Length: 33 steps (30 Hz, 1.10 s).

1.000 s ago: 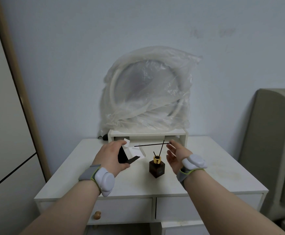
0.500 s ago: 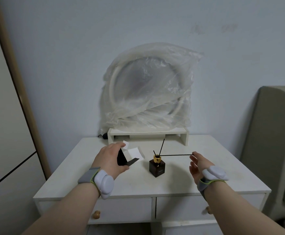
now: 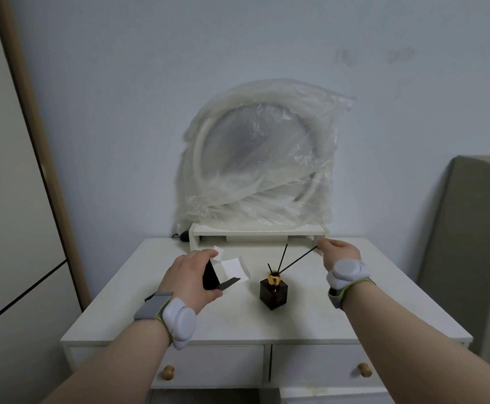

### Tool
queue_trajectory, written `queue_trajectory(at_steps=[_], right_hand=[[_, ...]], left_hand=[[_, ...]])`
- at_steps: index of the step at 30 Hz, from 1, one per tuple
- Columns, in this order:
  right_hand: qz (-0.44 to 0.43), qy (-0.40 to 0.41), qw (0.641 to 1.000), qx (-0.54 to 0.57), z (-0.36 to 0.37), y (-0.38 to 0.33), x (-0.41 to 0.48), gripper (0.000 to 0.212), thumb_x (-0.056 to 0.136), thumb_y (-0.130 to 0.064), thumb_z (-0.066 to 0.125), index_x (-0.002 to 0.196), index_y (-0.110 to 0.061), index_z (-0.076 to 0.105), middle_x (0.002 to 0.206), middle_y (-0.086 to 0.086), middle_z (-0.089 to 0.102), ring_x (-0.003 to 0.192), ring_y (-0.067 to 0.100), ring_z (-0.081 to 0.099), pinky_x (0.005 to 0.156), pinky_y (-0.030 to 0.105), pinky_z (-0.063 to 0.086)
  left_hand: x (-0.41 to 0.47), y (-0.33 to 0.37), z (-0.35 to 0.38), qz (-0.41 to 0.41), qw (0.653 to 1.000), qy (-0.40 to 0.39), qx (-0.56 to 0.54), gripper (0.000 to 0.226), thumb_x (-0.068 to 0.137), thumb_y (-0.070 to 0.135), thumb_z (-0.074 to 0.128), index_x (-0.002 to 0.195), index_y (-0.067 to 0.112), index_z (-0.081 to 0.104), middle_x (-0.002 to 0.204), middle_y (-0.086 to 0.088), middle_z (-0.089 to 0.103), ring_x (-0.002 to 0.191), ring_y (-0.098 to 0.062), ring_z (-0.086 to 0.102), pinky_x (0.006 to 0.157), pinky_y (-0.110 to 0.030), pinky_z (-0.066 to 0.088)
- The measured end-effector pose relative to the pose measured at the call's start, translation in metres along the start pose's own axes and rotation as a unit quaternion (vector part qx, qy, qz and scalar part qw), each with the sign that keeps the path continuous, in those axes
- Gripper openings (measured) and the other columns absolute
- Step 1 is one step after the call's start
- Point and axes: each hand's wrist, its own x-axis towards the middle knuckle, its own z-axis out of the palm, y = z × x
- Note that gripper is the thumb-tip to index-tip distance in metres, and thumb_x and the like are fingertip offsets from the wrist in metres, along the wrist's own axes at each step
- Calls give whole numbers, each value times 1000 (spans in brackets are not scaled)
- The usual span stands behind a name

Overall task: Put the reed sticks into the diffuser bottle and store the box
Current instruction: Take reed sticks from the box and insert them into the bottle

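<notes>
A small dark brown diffuser bottle (image 3: pixel 273 293) with a gold neck stands on the white table (image 3: pixel 267 322). Two black reed sticks stand in its neck, one short, one long. A third black reed stick (image 3: pixel 297 259) slants from the neck up to the right, its upper end pinched in my right hand (image 3: pixel 338 254), which hovers right of and behind the bottle. My left hand (image 3: pixel 190 277) holds the black box (image 3: pixel 213 277) with open white flaps, left of the bottle.
A low white shelf riser (image 3: pixel 258 231) sits at the table's back edge, with a round mirror wrapped in clear plastic (image 3: pixel 262 167) on it. Two drawers with wooden knobs (image 3: pixel 168 372) face me. A padded grey panel (image 3: pixel 471 243) stands at right, a cabinet at left.
My right hand has drawn a reed stick away from the box, swung it right, then tipped its lower end into the bottle neck. My left hand with the box has stayed put.
</notes>
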Motion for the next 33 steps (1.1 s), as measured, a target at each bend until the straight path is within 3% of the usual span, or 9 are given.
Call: queue_trajectory(at_steps=[7, 15, 18, 20, 22, 24, 26, 30, 33], right_hand=[[-128, -55, 971, -194, 34, -21, -4, 33, 84, -18, 50, 107, 2, 63, 114, 23, 64, 110, 38, 58, 92, 48, 49], [-128, -101, 961, -223, 44, -13, -12, 40, 84, -25, 53, 123, -24, 60, 105, 3, 70, 80, 18, 62, 69, 22, 45], [-139, -69, 982, -107, 44, -24, -29, 41, 85, -21, 54, 126, -25, 56, 97, 2, 66, 87, 22, 64, 56, 20, 42], [-151, -44, 987, 17, 49, -33, -40, 34, 85, -17, 54, 118, -20, 62, 107, 0, 64, 98, 21, 62, 73, 23, 46], [-105, -70, 976, 179, 57, -38, -52, 24, 85, -9, 54, 106, -10, 66, 102, 6, 69, 84, 15, 64, 79, 26, 48], [-16, -140, 933, 332, 66, -37, -63, 14, 87, -3, 53, 96, -1, 64, 82, 10, 67, 54, 9, 62, 63, 21, 52], [55, -170, 910, 374, 72, -33, -74, 7, 87, -6, 55, 86, -3, 61, 73, 9, 65, 45, 8, 60, 52, 19, 50], [96, -181, 890, 408, 76, -25, -84, 17, 88, -15, 52, 94, -7, 65, 92, 9, 69, 82, 17, 64, 76, 24, 50], [126, -215, 844, 475, 72, -25, -90, 23, 91, -23, 48, 100, -9, 64, 97, 8, 67, 90, 17, 60, 90, 26, 46]], left_hand=[[-4, -4, -4, 8, 1000, 6, -4, 74, 69, 38, 73, 133, 28, 37, 132, 4, 48, 122, -20, 42, 100, -27, 35], [-2, -3, -11, 22, 1000, 18, -2, 73, 70, 37, 72, 133, 29, 36, 136, 6, 45, 125, -19, 39, 102, -26, 33], [-1, 0, -13, 27, 999, 19, 1, 74, 70, 37, 72, 133, 29, 36, 137, 5, 44, 126, -20, 39, 102, -26, 32], [2, 4, -15, 31, 999, 23, 1, 73, 70, 36, 72, 133, 29, 37, 137, 5, 45, 126, -20, 39, 102, -27, 32], [4, 8, -18, 34, 999, 27, -1, 73, 69, 37, 73, 133, 29, 37, 136, 4, 45, 125, -20, 40, 101, -27, 34], [7, 12, -22, 39, 999, 28, 2, 74, 69, 37, 73, 133, 29, 38, 135, 3, 47, 124, -21, 41, 100, -28, 35], [11, 17, -31, 52, 998, 33, 14, 74, 68, 36, 74, 132, 28, 39, 133, 2, 48, 122, -22, 42, 99, -28, 35], [22, 35, -59, 102, 991, 66, 60, 73, 67, 33, 76, 131, 25, 42, 129, -1, 52, 118, -26, 46, 98, -32, 36], [30, 53, -68, 231, 950, 132, 165, 59, 66, 25, 72, 122, 25, 51, 113, -1, 62, 101, -28, 57, 87, -37, 45]])
